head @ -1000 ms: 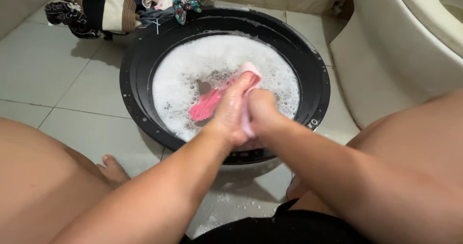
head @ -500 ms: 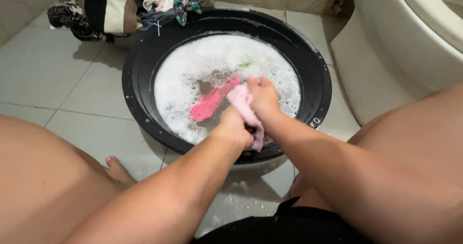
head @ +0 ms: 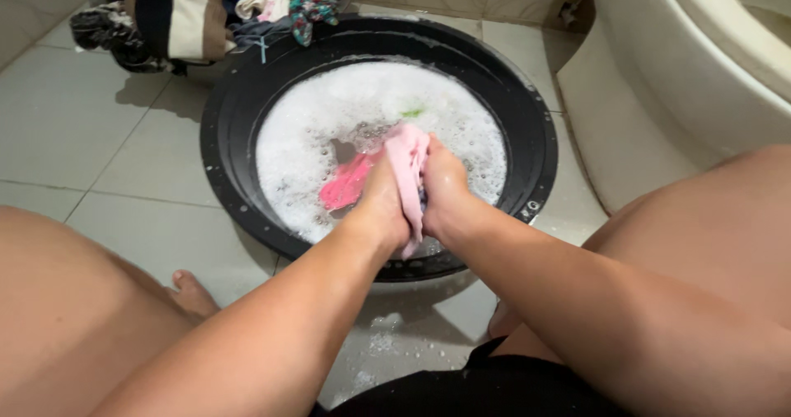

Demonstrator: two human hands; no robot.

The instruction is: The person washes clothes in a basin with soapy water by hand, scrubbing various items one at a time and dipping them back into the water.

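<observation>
1. Left hand and right hand press together, each fisted around the same pale pink cloth; cloth is pinched between the two palms, over the near half of the basin.
2. Cloth's long axis runs away from the body: top fold pokes out above the knuckles, a narrow tail hangs below the wrists toward the near rim. Neither hand is nearer; both are on it, left on its left face, right on its right face.
3. Brighter pink garment lies in the water just left of the left hand, touching or nearly touching it; cannot tell whether it joins the pale cloth.
4. Suds cover most of the water; small green fleck beyond the hands.
5. Black round basin sits on the tiled floor.
6. Heap of mixed clothes at the far rim; white toilet to the right; bare foot near left.
</observation>
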